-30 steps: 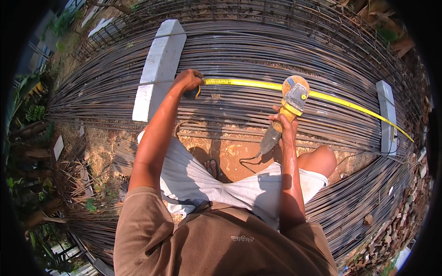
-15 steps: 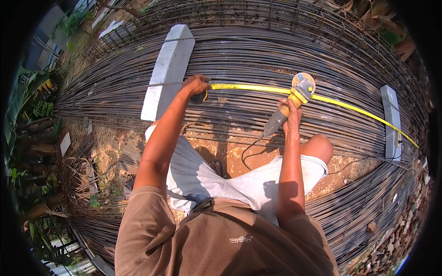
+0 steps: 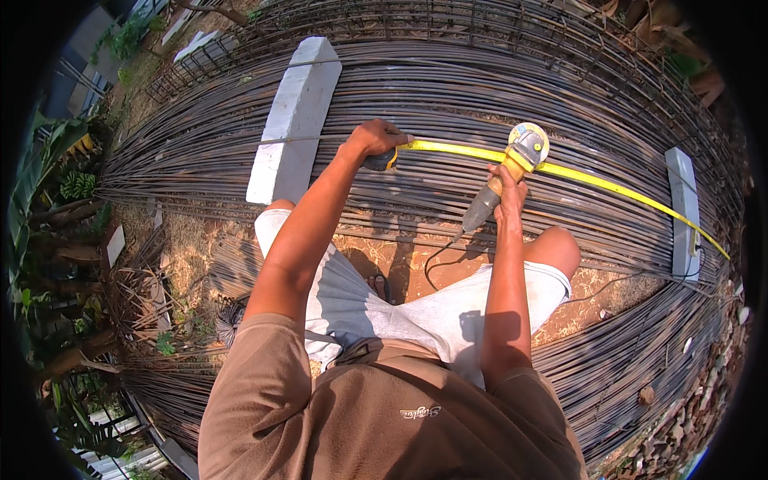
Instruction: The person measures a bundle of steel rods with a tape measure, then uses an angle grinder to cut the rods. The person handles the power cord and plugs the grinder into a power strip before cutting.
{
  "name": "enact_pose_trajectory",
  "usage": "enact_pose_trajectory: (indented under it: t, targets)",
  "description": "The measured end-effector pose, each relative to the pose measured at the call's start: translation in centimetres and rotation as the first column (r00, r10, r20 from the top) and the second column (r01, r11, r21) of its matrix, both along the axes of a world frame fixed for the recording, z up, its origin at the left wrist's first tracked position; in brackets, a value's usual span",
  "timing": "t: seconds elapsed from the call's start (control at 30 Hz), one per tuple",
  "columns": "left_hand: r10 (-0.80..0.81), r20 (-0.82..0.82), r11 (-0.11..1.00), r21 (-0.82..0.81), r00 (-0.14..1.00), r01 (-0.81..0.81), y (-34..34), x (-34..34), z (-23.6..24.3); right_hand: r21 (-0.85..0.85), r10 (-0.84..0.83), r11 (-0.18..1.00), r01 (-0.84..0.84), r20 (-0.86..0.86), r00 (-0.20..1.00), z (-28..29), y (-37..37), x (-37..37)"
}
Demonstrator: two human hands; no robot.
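Note:
My left hand [image 3: 373, 138] is closed around a black and yellow tape measure [image 3: 379, 162] above the steel rods. Its yellow blade [image 3: 608, 187] stretches out to the right, over the rods and past the right-hand block. In my right hand [image 3: 512, 197] I grip a yellow and grey angle grinder [image 3: 483, 204] by its body. The grinder's round disc [image 3: 526, 130] points away from me, and its head lies over the tape blade, hiding a short stretch of it. Long dark steel rods [image 3: 448, 96] run left to right beneath both hands.
A pale block [image 3: 296, 120] lies across the rods at left, with one rod over it; a narrower block [image 3: 682, 216] stands at right. Bound rebar cages [image 3: 480, 20] line the far side. More rods [image 3: 640, 352] lie at lower right. A cord [image 3: 432, 268] trails from the grinder.
My left hand has slid to the right with the tape measure, shortening the stretch of blade between it and the grinder. The grinder stays nearly in place, its head turned slightly.

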State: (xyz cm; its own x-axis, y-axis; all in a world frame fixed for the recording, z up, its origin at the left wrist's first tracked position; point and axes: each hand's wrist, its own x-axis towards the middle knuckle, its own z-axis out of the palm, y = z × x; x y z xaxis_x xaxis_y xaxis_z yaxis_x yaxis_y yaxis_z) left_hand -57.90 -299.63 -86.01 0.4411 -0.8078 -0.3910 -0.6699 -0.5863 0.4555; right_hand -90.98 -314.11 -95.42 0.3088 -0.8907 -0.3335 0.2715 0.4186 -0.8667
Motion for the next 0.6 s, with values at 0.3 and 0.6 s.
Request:
enact_pose_trajectory:
  t: [0.3,0.6]
  targets:
    - [0.063,0.071,0.998,-0.027,0.995,-0.061,-3.2,-3.5,-2.6,0.002,0.009,1.0,-0.009,-0.003,1.0,-0.6,0.0,0.1]
    - [0.077,0.056,0.997,0.016,0.995,-0.078,-3.1,-3.9,-2.1,0.011,0.018,1.0,-0.019,0.029,0.999,-0.8,0.0,-0.1]
